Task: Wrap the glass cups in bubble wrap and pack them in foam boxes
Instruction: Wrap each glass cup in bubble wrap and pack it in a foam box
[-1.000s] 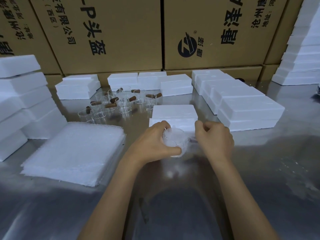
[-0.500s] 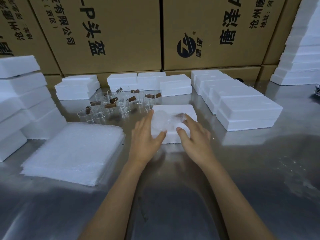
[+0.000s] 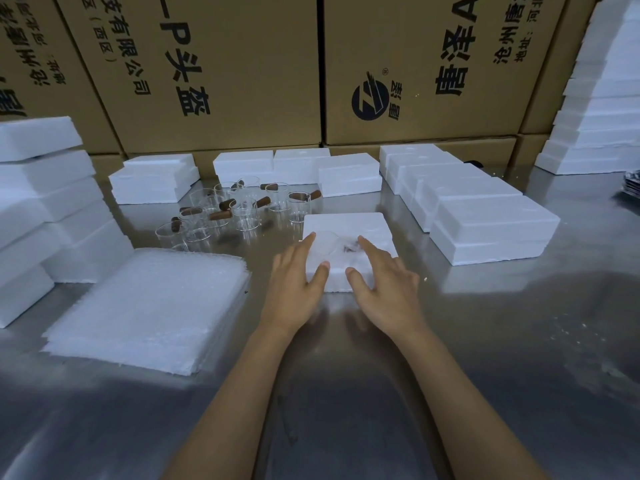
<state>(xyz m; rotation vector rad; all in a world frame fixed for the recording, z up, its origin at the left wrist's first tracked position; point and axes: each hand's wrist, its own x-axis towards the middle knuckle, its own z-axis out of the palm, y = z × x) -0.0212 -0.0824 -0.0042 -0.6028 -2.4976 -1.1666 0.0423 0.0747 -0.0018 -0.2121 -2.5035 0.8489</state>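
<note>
Head view: wrapped cup (image 3: 327,242) lay in the foam box (image 3: 374,225).
Left hand (image 3: 298,282) and right hand (image 3: 384,282) flanked it, each grip flat, fingers straight, holding nothing.

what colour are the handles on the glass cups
Brown, on the glass cups in the head view.

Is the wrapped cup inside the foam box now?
Yes, in. The wrapped cup sits sunk in the open foam box, with the left hand and right hand flat beside it.

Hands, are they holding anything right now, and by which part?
Nothing is gripped. The left hand and right hand rest open on the foam box, flanking the wrapped cup.
</note>
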